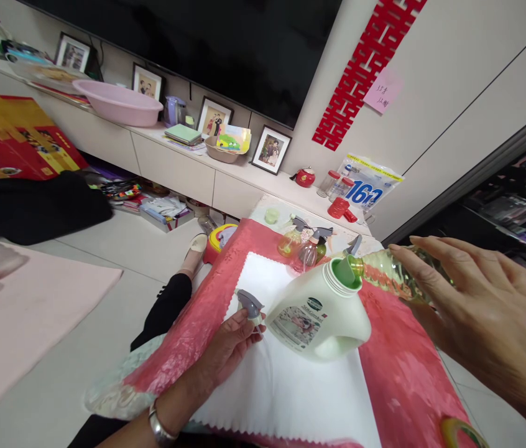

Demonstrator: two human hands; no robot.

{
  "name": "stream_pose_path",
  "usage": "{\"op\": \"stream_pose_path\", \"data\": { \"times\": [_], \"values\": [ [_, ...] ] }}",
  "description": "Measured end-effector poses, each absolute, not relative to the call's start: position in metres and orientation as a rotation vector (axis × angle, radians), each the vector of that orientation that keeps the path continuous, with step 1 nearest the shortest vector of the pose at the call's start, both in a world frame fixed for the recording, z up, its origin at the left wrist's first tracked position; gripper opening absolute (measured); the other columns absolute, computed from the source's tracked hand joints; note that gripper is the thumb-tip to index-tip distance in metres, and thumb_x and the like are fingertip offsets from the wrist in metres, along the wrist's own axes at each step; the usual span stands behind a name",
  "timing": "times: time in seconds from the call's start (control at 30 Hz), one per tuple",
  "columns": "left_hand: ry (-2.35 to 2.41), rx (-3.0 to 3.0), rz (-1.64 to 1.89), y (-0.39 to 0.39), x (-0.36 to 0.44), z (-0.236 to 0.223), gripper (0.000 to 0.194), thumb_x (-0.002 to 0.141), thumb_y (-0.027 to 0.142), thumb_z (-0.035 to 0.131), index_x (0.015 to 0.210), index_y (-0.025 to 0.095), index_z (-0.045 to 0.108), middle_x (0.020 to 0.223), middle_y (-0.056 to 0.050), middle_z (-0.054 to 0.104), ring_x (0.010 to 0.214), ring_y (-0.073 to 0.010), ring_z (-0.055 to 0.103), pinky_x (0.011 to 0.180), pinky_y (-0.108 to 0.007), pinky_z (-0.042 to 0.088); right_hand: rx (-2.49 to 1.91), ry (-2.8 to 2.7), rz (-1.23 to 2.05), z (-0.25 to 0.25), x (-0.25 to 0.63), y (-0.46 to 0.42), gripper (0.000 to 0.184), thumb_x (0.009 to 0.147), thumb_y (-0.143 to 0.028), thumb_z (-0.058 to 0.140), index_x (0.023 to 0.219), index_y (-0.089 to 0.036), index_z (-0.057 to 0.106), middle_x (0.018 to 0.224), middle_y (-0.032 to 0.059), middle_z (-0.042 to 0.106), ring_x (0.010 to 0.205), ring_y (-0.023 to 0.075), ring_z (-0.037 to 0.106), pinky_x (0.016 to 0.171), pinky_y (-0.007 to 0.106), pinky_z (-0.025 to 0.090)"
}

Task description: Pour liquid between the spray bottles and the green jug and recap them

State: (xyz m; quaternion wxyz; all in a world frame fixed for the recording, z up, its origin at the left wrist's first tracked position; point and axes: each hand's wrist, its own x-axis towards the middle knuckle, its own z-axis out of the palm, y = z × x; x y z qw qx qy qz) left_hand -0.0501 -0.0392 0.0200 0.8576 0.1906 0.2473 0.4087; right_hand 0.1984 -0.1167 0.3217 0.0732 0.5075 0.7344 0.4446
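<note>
My right hand [472, 298] grips a clear ribbed bottle [384, 272] tipped nearly sideways, its neck at the mouth of a pale green detergent jug [323, 311]. The jug stands uncapped on a white scalloped mat [263, 386], its handle hole toward me. A green spout shows inside its mouth. In my left hand [232, 342] is a grey spray nozzle [250, 303], pinched between thumb and fingers beside the jug, with a thin tube hanging from it. Behind the jug stand several small spray bottles [307, 252] with grey heads.
A red cloth [407, 361] covers the table under the mat. A roll of tape [461, 432] lies at the near right edge. Farther back, a cabinet [174, 168] holds a pink basin [118, 102], framed photos, jars [328, 183] and a plastic bag [368, 183].
</note>
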Motion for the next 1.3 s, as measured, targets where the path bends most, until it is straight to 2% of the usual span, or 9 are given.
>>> {"op": "stream_pose_path", "data": {
  "times": [1.3],
  "values": [
    [0.548, 0.416, 0.850, -0.0384, -0.0504, 0.0231, 0.050, 0.061, 0.039, 0.094, 0.104, 0.018, 0.077, 0.107, -0.007, 0.069, 0.085, -0.0137, 0.063, 0.077, -0.026, 0.049, 1.422, 2.210, 1.356, 0.3304, 0.1957, -0.1081, 0.037, 0.103, -0.018, 0.031, 0.137, -0.025, 0.044, 0.134, 0.0114, 0.053, 0.119, 0.0336, 0.053, 0.090, 0.054, 0.044]
  ]
}}
